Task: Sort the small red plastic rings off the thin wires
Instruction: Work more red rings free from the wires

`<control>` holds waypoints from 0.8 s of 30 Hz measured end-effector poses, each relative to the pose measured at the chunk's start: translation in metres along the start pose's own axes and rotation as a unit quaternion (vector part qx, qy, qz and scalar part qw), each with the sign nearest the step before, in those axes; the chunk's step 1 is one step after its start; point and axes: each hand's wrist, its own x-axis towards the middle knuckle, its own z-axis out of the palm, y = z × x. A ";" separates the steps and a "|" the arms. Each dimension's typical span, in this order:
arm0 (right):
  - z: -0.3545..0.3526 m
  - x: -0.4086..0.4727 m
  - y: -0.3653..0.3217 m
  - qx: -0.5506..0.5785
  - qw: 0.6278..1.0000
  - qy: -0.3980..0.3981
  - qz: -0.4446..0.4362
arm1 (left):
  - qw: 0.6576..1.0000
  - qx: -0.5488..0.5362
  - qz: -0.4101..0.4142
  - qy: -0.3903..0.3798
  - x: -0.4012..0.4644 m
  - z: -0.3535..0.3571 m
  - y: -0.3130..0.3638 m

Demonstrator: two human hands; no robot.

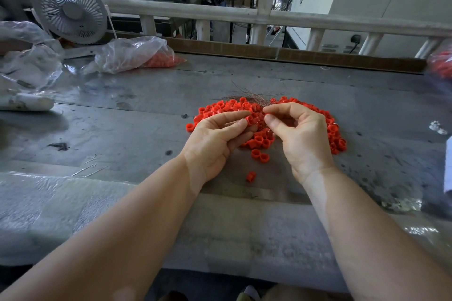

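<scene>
A pile of red rings (247,107) on the grey table (122,129) is worked by the left hand (215,144) and right hand (300,137), thin wires (254,96) pinched between fingertips

Under the two hands, part of the heap of small red plastic rings (259,140) is hidden, and the thin brown wires (254,96) behind this heap are too fine to count.
</scene>
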 end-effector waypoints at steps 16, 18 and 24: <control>0.002 -0.003 -0.007 0.089 0.992 -0.043 0.080 | 1.000 0.014 0.003 -0.020 -0.001 0.000 0.001; 0.002 -0.003 -0.007 0.087 0.992 -0.043 0.080 | 1.000 0.017 0.003 -0.021 -0.002 0.000 0.001; 0.001 -0.004 -0.007 0.059 0.995 -0.034 0.074 | 0.999 0.025 0.003 -0.024 -0.004 0.002 0.002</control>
